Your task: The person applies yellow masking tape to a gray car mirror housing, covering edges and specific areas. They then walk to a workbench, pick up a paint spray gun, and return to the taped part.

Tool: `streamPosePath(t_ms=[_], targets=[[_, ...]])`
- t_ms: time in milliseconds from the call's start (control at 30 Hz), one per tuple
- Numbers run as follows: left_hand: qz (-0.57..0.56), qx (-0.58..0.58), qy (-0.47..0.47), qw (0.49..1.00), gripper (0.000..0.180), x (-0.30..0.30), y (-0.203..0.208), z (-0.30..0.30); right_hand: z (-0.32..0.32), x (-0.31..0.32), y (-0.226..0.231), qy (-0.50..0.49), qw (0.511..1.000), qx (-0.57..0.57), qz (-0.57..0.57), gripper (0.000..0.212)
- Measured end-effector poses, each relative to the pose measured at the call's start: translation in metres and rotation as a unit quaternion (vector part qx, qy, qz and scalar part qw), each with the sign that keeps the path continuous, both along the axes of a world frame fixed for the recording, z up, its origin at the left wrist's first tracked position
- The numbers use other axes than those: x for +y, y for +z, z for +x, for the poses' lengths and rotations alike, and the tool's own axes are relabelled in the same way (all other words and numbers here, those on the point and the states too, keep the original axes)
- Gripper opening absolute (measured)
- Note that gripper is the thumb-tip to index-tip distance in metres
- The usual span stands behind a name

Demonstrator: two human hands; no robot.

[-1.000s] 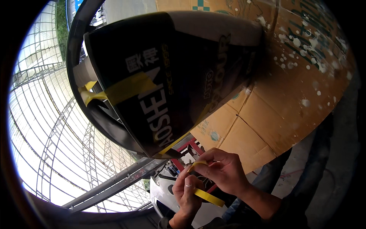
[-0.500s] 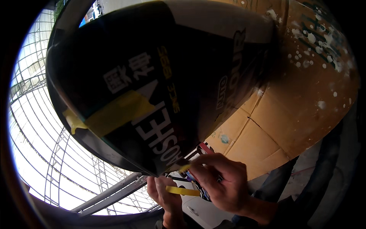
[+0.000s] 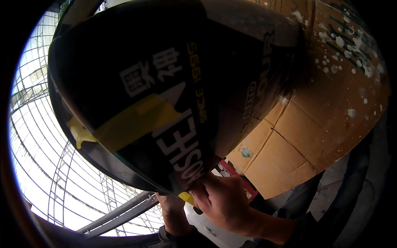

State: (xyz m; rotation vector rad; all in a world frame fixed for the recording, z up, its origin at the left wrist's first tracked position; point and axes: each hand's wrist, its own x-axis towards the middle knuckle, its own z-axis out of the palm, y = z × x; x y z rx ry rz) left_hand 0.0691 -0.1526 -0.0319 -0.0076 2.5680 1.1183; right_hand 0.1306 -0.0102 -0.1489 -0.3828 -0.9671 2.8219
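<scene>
A large, dark, rounded object (image 3: 173,37) with white and yellow lettering fills the upper middle; I cannot tell its kind. A wide piece of yellow tape (image 3: 136,122) lies across its left edge. At its lower tip, my right hand (image 3: 225,206) is closed, with a short yellow tape strip (image 3: 187,198) showing at its fingers. My left hand (image 3: 171,211) is raised just left of it at the underside of the same edge. The left fingertips are hidden behind the dark object.
Brown cardboard (image 3: 285,144) with white paint spots spreads along the right side. A white panel with a handle (image 3: 209,231) shows below my hands. A metal rail (image 3: 120,215) runs at the lower left, before a bright gridded backdrop.
The yellow strip that stretched between my hands now shows only as a short piece at the edge. My right hand has moved left and turned in against the dark object; my left fingers went behind it.
</scene>
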Motion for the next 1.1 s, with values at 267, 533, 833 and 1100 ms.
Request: streamPosePath(t_ms=[267, 533, 833, 1100], targets=[[0.053, -0.038, 0.011, 0.998, 0.036, -0.011, 0.002, -0.002, -0.003, 0.012, -0.004, 0.059, 0.998, -0.020, 0.011, 0.009], [-0.049, 0.014, -0.033, 0.998, 0.031, -0.015, -0.001, -0.005, -0.003, 0.014, -0.008, 0.049, 0.997, -0.030, 0.042, 0.009], [-0.003, 0.024, 0.014, 1.000, 0.036, -0.006, -0.006, -0.001, -0.001, 0.010, -0.007, 0.013, 0.996, -0.014, 0.089, 0.014], [-0.017, 0.004, 0.020, 1.000, 0.038, -0.009, -0.004, 0.000, 0.007, 0.006, -0.004, -0.028, 0.996, -0.020, 0.081, 0.020]])
